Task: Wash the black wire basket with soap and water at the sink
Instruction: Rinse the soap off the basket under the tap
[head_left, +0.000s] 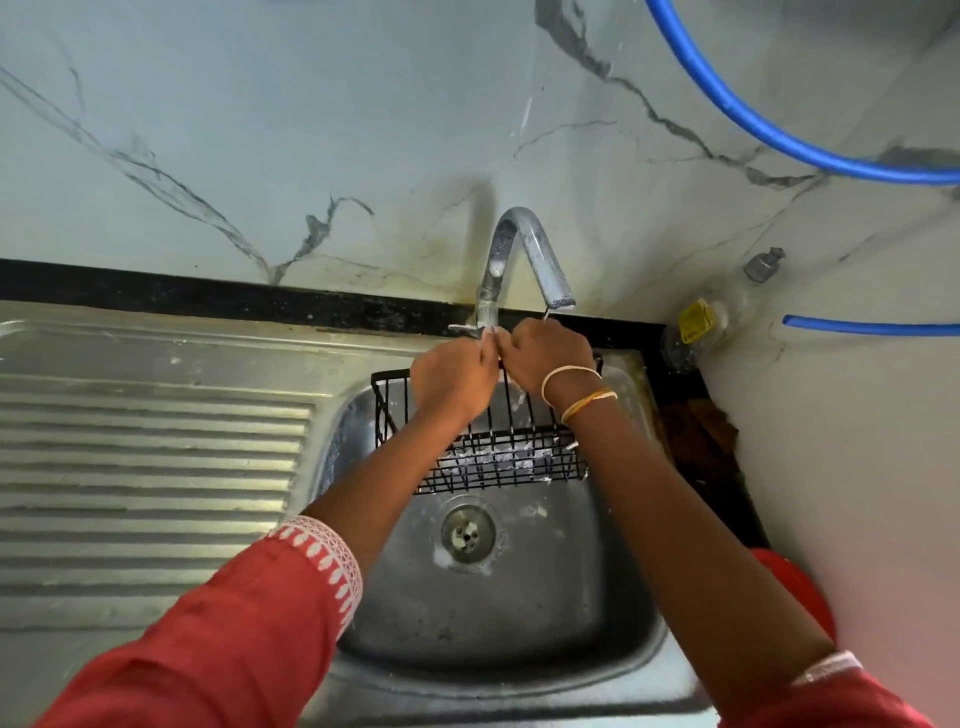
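Note:
The black wire basket stands tilted in the steel sink, with white soap foam on its lower wires. My left hand and my right hand are side by side at the basket's upper back edge, fingers curled round its wires just below the tap spout. What my fingertips pinch is hidden between the hands. I see no water running from the chrome tap.
A ribbed steel draining board lies left of the basin. The drain is open below the basket. A clear bottle with a yellow label stands at the right corner. Blue hoses run along the marble wall. A red object sits at right.

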